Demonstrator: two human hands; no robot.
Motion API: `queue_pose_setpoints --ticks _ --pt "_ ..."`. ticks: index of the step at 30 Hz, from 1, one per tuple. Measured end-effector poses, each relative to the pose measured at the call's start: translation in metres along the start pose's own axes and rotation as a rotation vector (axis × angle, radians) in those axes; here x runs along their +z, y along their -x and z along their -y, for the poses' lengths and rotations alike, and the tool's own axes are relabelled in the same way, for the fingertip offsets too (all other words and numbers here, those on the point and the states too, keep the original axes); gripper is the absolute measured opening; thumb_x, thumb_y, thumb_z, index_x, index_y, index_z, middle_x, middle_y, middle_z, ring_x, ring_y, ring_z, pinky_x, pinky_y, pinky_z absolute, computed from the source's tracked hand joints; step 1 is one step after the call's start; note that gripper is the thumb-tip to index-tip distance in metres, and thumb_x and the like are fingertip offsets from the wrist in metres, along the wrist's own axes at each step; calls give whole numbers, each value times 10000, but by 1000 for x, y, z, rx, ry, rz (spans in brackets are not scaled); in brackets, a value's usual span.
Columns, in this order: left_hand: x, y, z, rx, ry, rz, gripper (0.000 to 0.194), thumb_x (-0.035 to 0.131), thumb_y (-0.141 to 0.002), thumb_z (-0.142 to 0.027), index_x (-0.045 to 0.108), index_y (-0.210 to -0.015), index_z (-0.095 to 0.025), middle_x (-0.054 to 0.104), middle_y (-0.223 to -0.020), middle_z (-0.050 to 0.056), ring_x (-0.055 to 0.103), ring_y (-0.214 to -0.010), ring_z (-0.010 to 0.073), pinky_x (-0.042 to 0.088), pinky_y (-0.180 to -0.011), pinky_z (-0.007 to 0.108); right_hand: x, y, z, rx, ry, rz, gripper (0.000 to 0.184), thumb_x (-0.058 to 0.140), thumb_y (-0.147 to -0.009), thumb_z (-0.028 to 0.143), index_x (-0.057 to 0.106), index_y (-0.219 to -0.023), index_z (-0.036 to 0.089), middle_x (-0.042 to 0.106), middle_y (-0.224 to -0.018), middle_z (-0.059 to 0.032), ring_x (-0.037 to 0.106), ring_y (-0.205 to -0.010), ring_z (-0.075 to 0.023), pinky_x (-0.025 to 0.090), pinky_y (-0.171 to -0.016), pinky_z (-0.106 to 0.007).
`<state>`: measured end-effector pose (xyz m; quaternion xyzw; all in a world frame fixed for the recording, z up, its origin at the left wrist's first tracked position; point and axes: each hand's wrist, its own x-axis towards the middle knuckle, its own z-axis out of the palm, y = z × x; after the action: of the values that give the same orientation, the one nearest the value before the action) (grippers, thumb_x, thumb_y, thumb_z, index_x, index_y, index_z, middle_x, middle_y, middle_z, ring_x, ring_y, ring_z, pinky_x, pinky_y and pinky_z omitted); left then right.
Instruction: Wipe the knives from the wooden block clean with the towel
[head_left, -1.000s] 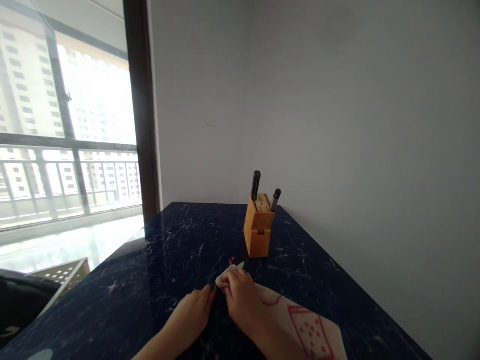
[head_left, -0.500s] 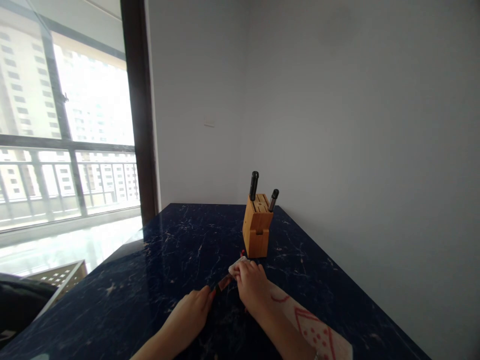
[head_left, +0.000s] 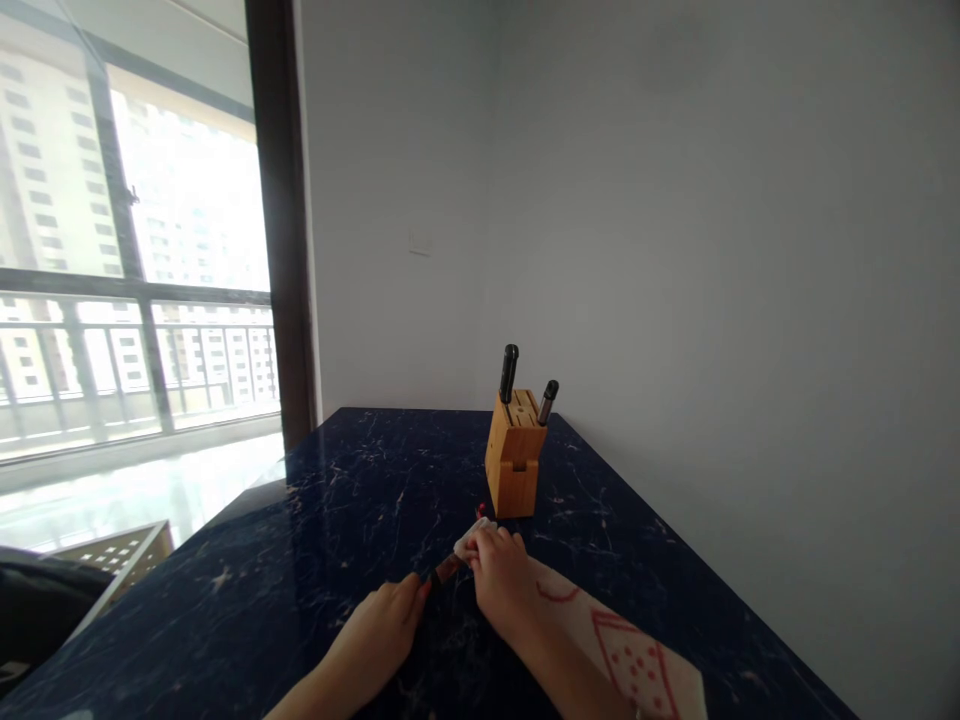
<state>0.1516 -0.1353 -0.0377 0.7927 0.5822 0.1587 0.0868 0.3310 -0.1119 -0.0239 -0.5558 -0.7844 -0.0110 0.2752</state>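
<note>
Knife [head_left: 444, 573] in closed grip of left hand [head_left: 384, 622], blade [head_left: 450, 567] partly in cloth [head_left: 463, 547] pinched by right hand [head_left: 501, 582]

Tabletop [head_left: 360, 500]: dark blue, pale irregular veining; wall [head_left: 675, 250] plain grey, door frame [head_left: 281, 220] at 10 o'clock from block dark brown. Knife block [head_left: 516, 465] yellow-brown wood; handle [head_left: 509, 375] at its 12 o'clock black, second handle [head_left: 549, 400] at 1 o'clock black and silver-grey. Cloth [head_left: 585, 620] at 5 o'clock: off-white, red outlines, red dots.
</note>
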Motion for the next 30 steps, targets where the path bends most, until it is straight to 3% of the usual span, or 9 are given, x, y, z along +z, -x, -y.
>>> queue_pose_setpoints --ticks 5,14,24,30 --pt "-2 -1 -2 -16 6 31 327 252 -925 -268 553 -836 -176 658 -761 69 637 -715 173 413 -631 257 -2 9 22 -139 -149 43 203 442 -769 90 534 -899 215 598 -973 -14 497 -921 -173 320 -783 -276" --pt "-2 -1 -4 -36 -27 33 320 255 -922 -244 560 -867 -167 668 -802 81 640 -777 186 426 -672 270 -1 12 26 -132 -88 49 226 422 -759 80 546 -908 196 603 -979 -44 501 -921 -190 306 -785 -300" --pt "-2 0 -4 -18 -57 32 341 240 -923 -304 553 -863 -183 658 -751 62 641 -712 183 416 -612 261 1 -6 -9 69 207 -20 248 351 -846 88 558 -902 213 620 -953 -56 506 -885 -220 279 -762 -361" --pt "-5 -1 -2 -10 103 37 316 248 -925 -314 530 -842 -199 644 -725 28 626 -662 149 391 -604 228 -11 -7 -22 137 279 -96 259 342 -858 92 552 -940 221 602 -1018 -64 494 -898 -224 272 -750 -360"
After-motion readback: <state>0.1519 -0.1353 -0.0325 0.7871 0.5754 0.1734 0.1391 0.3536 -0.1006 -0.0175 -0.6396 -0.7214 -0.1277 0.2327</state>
